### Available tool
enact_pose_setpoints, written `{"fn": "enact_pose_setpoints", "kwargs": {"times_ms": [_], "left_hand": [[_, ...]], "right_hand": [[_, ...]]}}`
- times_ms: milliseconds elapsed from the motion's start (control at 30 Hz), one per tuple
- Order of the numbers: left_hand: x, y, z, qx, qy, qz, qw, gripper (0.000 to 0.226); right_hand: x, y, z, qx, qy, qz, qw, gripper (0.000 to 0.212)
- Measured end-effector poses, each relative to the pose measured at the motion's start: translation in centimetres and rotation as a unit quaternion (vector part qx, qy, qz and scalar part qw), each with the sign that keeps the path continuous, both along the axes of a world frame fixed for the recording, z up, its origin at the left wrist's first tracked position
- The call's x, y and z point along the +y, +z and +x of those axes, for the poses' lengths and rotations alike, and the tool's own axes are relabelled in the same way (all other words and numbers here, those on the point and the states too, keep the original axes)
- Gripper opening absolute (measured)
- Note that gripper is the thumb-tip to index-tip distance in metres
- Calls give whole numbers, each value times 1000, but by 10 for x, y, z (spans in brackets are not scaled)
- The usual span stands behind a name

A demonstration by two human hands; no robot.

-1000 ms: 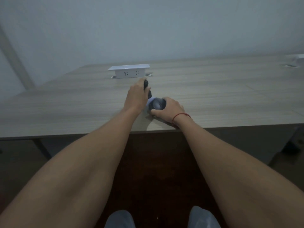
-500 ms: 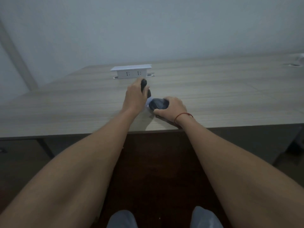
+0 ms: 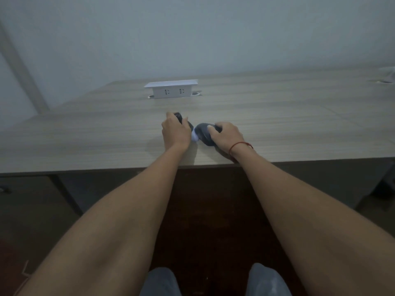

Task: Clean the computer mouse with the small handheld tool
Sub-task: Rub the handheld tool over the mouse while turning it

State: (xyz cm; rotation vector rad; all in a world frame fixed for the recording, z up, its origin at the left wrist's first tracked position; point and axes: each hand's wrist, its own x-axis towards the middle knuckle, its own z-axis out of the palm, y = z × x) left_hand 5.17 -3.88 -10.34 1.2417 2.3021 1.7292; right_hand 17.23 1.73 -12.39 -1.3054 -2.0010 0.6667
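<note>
1. Two hands work near the table (image 3: pixel 85 133) front edge.
2. Left hand (image 3: pixel 176 133) is wrapped around the dark handheld tool (image 3: pixel 180 119), whose white tip (image 3: pixel 195 136) touches the mouse.
3. Right hand (image 3: pixel 227 135) grips the dark mouse (image 3: pixel 204 133), tilted.
4. White socket box (image 3: pixel 171 89) stands at 12 o'clock, well apart.

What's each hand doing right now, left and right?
Left hand: fingers closed around the small dark handheld tool, its pale tip at the mouse.
Right hand: fingers closed on the dark computer mouse, steadying it on the desk.
</note>
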Motion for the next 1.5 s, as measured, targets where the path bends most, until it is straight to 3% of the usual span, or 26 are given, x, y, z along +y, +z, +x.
{"fn": "enact_pose_setpoints", "kwargs": {"times_ms": [200,300,533,867,1200,1500], "left_hand": [[-6,-6,-5,5,-64,5,998,25],[-7,-6,-8,-3,-66,14,998,25],[7,3,-3,-120,6,15,993,33],[-7,-8,-10,-85,-75,47,992,23],[8,-7,-10,-125,-31,33,991,38],[11,-4,-7,-77,-6,76,994,28]], "right_hand": [[0,1,-3,-18,-18,5,1000,31],[0,-1,-4,-9,-8,4,1000,39],[3,-4,0,-23,-4,20,1000,44],[1,1,-4,-66,-53,32,996,48],[-4,0,8,-45,-7,24,999,46],[-4,0,6,-4,17,-1,1000,44]]}}
